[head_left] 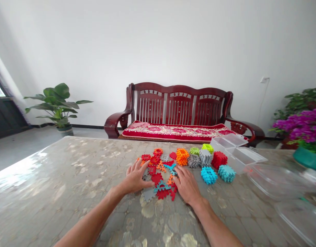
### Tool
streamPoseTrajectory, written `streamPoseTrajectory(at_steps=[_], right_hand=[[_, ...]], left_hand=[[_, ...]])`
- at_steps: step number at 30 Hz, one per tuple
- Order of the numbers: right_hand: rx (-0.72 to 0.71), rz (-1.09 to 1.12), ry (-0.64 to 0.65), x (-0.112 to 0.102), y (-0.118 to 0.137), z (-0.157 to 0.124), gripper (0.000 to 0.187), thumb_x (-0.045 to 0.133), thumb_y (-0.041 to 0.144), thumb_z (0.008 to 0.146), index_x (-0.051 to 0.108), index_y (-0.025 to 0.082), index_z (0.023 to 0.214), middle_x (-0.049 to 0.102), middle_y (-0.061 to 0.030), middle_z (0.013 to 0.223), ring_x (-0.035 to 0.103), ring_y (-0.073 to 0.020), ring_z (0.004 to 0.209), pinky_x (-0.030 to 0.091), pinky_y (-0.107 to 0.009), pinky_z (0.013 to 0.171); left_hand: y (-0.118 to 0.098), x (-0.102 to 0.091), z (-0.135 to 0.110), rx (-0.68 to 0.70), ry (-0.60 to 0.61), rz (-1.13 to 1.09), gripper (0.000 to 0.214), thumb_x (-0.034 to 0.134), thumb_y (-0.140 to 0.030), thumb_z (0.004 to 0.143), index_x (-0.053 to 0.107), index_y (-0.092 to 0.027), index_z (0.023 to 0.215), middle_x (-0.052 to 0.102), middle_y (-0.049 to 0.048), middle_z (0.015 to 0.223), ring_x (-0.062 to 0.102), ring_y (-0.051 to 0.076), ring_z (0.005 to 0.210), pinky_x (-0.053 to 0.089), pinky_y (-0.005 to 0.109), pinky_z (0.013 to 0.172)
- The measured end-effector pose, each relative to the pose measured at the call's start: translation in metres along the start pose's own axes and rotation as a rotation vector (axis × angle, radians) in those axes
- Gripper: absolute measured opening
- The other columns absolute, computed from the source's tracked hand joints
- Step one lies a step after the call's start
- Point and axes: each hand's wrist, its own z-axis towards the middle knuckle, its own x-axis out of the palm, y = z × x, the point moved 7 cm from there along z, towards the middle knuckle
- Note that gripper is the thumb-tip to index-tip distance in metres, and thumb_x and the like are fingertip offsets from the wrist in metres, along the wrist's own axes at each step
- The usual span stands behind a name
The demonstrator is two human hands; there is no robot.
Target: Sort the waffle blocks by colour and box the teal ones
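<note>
A loose spread of flat, notched interlocking building tiles (156, 178) in red, orange, grey and blue lies between my hands. My left hand (136, 177) rests along the left edge of the spread, fingers apart, partly covering some grey tiles. Along the right edge lies my right hand (185, 183), its fingers stretched over blue and orange tiles. Neither hand grips a tile that I can see. Beyond my right hand stand sorted stacks: an orange stack (182, 157), a dark grey stack (193, 161), a light grey stack (205, 158), a red stack (219, 159), and a blue stack (209, 175).
A teal stack (226, 173) and small green stacks (194, 151) stand near a clear divided plastic box (240, 159). Clear plastic lids or trays (273, 178) lie at the right. Purple flowers in a teal pot (308, 159) stand at the far right. A wooden bench (178, 103) is behind the table.
</note>
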Motion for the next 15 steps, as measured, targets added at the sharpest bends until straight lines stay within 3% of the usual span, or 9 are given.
streamPoseTrajectory(at_steps=[3, 9, 13, 15], right_hand=[[0.0, -0.011, -0.011, 0.0, 0.001, 0.001, 0.038, 0.05, 0.029, 0.096, 0.061, 0.023, 0.132, 0.063, -0.0092, 0.136, 0.057, -0.0246, 0.125, 0.043, -0.043, 0.107], [-0.016, -0.014, -0.007, 0.001, 0.0, 0.0, 0.035, 0.05, 0.029, 0.096, 0.063, 0.023, 0.129, 0.063, -0.0084, 0.136, 0.056, -0.0252, 0.125, 0.043, -0.044, 0.108], [-0.015, -0.005, -0.006, 0.001, 0.0, 0.0, 0.035, 0.05, 0.03, 0.097, 0.063, 0.024, 0.129, 0.063, -0.0079, 0.136, 0.056, -0.0249, 0.126, 0.044, -0.043, 0.108], [-0.013, -0.003, -0.006, 0.0, 0.0, -0.001, 0.035, 0.05, 0.03, 0.097, 0.063, 0.023, 0.129, 0.062, -0.0083, 0.136, 0.056, -0.0251, 0.126, 0.043, -0.044, 0.108]], left_hand=[[-0.018, 0.008, -0.014, 0.079, 0.077, 0.031, 0.116, 0.077, -0.068, 0.057, 0.031, -0.028, 0.156, 0.02, 0.0194, 0.166, 0.015, 0.042, 0.152, 0.018, 0.061, 0.119], [-0.03, 0.021, -0.017, 0.056, -0.038, 0.048, 0.097, 0.072, -0.064, 0.068, 0.04, -0.029, 0.152, 0.03, 0.017, 0.163, 0.023, 0.039, 0.151, 0.019, 0.059, 0.12], [-0.017, 0.007, -0.006, 0.02, -0.185, -0.001, 0.067, 0.056, -0.061, 0.083, 0.051, -0.032, 0.144, 0.042, 0.0111, 0.157, 0.031, 0.035, 0.147, 0.024, 0.056, 0.118], [0.005, -0.006, 0.002, -0.122, -0.251, -0.008, 0.054, 0.044, -0.056, 0.091, 0.055, -0.033, 0.139, 0.048, 0.0088, 0.153, 0.035, 0.033, 0.145, 0.025, 0.056, 0.117]])
